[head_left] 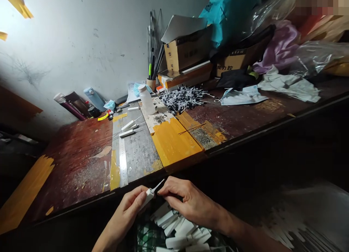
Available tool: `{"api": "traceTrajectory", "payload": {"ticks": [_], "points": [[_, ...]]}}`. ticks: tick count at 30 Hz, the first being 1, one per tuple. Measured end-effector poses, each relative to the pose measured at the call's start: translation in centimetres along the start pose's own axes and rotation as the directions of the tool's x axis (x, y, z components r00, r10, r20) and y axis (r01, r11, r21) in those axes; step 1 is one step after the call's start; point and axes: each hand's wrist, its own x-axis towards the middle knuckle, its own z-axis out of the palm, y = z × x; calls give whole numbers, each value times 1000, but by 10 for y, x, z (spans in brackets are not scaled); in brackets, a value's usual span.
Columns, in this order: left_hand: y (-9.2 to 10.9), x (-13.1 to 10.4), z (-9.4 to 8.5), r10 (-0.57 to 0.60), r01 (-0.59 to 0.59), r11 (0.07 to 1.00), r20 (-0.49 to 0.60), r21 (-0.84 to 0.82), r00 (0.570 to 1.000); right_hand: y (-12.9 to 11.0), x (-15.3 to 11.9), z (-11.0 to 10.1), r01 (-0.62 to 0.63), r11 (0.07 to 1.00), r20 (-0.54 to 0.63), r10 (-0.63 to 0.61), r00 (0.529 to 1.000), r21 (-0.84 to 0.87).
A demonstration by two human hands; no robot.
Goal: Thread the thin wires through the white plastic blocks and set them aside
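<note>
Below the table's front edge, my left hand (131, 204) is closed around a small white block (147, 198). From the block's upper end a thin pale stem (158, 186) sticks out, tilted up to the right. My right hand (185, 197) is close beside that stem, its thumb and forefinger pinched together. Whatever is between those fingertips is too small to make out. Underneath both hands lies a heap of similar white blocks (180, 228), partly hidden by my right hand and forearm.
Several white blocks (128, 130) with thin stems lie on the grey strip beside a metal ruler (123, 161). Behind the orange-taped board (174, 143) stand a white bottle (146, 99) and a pile of small black-and-white pieces (182, 98). Cardboard boxes (188, 50) and cloths crowd the back right.
</note>
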Motion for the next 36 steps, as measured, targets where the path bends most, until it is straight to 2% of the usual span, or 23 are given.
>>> {"api": "traceTrajectory", "payload": {"ticks": [5, 8, 11, 14, 17, 19, 20, 23, 25, 27, 30, 31, 34, 35, 36], "points": [[-10, -4, 10, 32, -36, 996, -46, -87, 998, -1, -7, 3, -62, 997, 3, 63, 998, -54], [-12, -6, 16, -3, -1, 999, -81, -41, 997, -2, -9, 3, -111, 987, -1, 112, 994, -113], [-15, -5, 22, 8, -9, 1000, -162, -5, 987, -1, -10, 7, -152, 978, 2, 153, 988, -141], [-23, -3, 29, 68, -76, 997, -273, -22, 960, 5, -16, 15, -222, 964, -9, 223, 975, -146], [-42, -1, 38, 127, -149, 989, -419, -19, 899, 10, -28, 14, -280, 946, 7, 285, 959, -161], [-61, -1, 42, 159, -167, 986, -488, 28, 858, 11, -35, -2, -266, 942, 27, 277, 961, -205], [-73, -1, 44, 172, -157, 985, -485, 73, 857, 11, -37, -15, -249, 937, 5, 258, 966, -245], [-104, -3, 45, 231, -130, 951, -363, 281, 903, 10, -34, -68, -209, 874, -208, 127, 970, -440], [-111, -2, 41, 315, -190, 884, -243, 428, 917, 14, -25, -103, -189, 788, -286, 17, 958, -585], [-100, 1, 33, 420, -278, 789, -151, 548, 895, 22, -13, -129, -189, 702, -259, 7, 966, -687], [-57, 18, 13, 559, -324, 632, -124, 704, 820, 39, 3, -145, -228, 582, -234, 67, 970, -780], [-40, 28, 4, 615, -314, 578, -149, 753, 775, 43, 7, -147, -240, 550, -238, 77, 968, -800], [2, 75, -27, 792, -232, 418, -227, 878, 567, 47, 16, -145, -262, 491, -266, 62, 962, -831], [11, 94, -39, 808, -184, 386, -235, 904, 540, 46, 18, -143, -270, 479, -280, 53, 959, -835], [17, 114, -52, 803, -108, 372, -262, 922, 535, 44, 19, -142, -280, 472, -294, 46, 955, -836]]}}
